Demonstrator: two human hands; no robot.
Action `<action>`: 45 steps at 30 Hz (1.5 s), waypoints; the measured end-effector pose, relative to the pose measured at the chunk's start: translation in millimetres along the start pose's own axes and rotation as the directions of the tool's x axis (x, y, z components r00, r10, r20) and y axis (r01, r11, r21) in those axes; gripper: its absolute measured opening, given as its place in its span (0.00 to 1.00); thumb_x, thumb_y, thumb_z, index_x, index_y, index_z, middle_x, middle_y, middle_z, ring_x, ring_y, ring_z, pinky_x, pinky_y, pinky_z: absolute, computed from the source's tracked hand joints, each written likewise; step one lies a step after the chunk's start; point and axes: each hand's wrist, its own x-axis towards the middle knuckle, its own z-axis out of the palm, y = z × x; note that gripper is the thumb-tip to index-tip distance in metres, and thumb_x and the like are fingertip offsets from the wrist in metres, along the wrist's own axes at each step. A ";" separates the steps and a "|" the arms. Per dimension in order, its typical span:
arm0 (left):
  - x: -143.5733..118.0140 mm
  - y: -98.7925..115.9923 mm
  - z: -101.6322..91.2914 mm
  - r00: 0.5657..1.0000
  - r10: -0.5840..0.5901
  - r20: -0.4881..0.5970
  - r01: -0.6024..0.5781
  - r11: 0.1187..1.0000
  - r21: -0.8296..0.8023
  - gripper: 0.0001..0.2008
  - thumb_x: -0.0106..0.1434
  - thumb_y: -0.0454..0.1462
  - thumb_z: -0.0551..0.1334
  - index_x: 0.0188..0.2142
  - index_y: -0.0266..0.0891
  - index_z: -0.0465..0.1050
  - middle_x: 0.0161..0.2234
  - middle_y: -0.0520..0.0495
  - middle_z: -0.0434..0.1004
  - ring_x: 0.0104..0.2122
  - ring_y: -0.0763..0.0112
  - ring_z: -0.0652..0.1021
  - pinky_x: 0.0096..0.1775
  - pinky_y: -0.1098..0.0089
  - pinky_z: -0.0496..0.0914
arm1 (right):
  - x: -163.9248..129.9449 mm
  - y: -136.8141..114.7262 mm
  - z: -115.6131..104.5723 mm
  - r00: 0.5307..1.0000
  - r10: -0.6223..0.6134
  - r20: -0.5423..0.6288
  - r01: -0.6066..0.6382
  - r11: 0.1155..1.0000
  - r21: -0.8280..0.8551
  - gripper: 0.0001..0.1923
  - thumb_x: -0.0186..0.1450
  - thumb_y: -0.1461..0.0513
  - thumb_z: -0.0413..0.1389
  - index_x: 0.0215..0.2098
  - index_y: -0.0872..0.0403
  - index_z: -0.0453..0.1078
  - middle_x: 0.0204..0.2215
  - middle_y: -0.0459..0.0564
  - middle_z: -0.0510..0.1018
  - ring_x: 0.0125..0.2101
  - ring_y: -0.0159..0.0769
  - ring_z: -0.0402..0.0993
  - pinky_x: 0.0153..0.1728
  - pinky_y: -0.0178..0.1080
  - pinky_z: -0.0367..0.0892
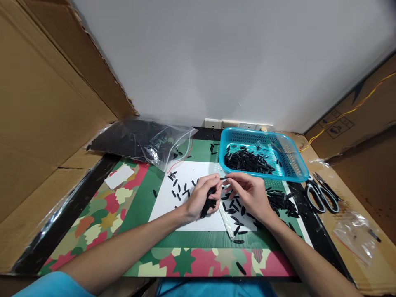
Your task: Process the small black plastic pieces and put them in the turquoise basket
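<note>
Beneath both hands I see the counter (148,198) with its patterned mat and a white sheet (198,171). Beyond my right hand (252,194) sits a blue basket (297,163) of black pieces; beyond my left hand (202,197) lies a clear bag (139,142) of more. Scissors (321,196) rest well right of the right hand. The left hand is closed around a bundle of black pieces (208,204); right fingertips pinch one small black piece (223,178) between the two hands.

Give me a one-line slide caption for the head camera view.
Left hand grips a bundle of small black pieces while right hand pinches one, beside a blue basket.
</note>
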 end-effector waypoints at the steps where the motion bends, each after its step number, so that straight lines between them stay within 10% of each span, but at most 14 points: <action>1: 0.0 0.1 -0.1 1.000 -0.001 0.002 0.001 1.000 -0.007 0.19 0.70 0.50 0.60 0.31 0.42 0.59 0.18 0.63 0.53 0.09 0.79 0.62 0.11 0.80 0.54 | -0.2 -0.1 -0.6 1.000 -0.004 0.006 0.004 1.000 -0.001 0.13 0.72 0.53 0.62 0.46 0.53 0.81 0.36 0.53 0.88 0.30 0.41 0.88 0.25 0.37 0.82; 34: -2.1 2.9 0.1 0.998 0.051 -0.025 -0.051 0.999 0.016 0.17 0.70 0.47 0.62 0.32 0.42 0.58 0.19 0.64 0.55 0.10 0.80 0.62 0.12 0.80 0.54 | 1.8 -7.4 -3.0 0.978 -0.209 0.006 0.205 0.951 -0.233 0.06 0.72 0.60 0.61 0.43 0.53 0.81 0.35 0.50 0.88 0.20 0.32 0.82 0.21 0.32 0.74; 39: -1.9 2.9 -0.4 0.999 0.048 -0.017 -0.048 0.999 0.001 0.19 0.70 0.48 0.61 0.29 0.42 0.57 0.19 0.63 0.55 0.10 0.80 0.62 0.12 0.80 0.55 | 0.7 -9.3 -2.4 0.931 -0.366 0.005 0.344 0.871 -0.351 0.06 0.73 0.64 0.60 0.44 0.52 0.80 0.31 0.47 0.87 0.19 0.30 0.80 0.23 0.32 0.72; 45: -1.4 2.6 -1.4 0.999 0.027 -0.019 -0.028 0.999 -0.046 0.16 0.69 0.48 0.59 0.31 0.42 0.59 0.19 0.63 0.54 0.10 0.79 0.60 0.12 0.79 0.54 | 0.7 -8.1 -10.6 0.770 -0.638 0.003 0.505 0.607 -0.614 0.08 0.72 0.67 0.61 0.47 0.51 0.79 0.23 0.44 0.82 0.16 0.29 0.72 0.21 0.34 0.67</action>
